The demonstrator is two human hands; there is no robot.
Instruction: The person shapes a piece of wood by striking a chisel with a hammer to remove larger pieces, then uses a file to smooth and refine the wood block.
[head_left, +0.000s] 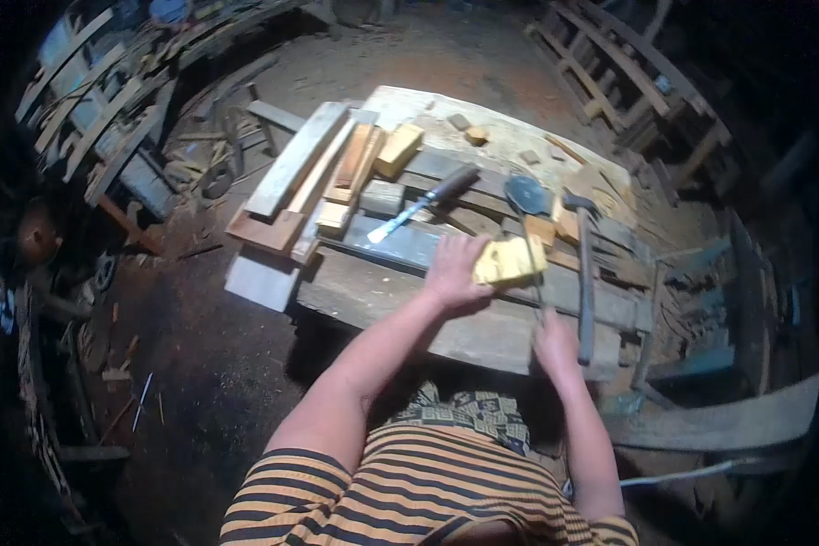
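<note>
A yellow wood block (510, 262) with notched edges lies near the front of the rough workbench (382, 305). My left hand (457, 271) is closed on its left end and presses it down. In my right hand (555, 344), closed near the bench's front edge, is a long thin metal tool (532, 250), which runs up along the block's right end. Whether it is a saw or a file I cannot make out. A chisel (425, 204) with a dark handle lies beyond my left hand. To the right of the tool rests a hammer (585, 273).
Several wood strips (298, 159) are stacked at the bench's left. A dark round object (526, 194) sits beyond the block, and small offcuts (476, 136) lie at the back. Timber racks (610, 68) stand at the far right, with more lumber (109, 118) at the left.
</note>
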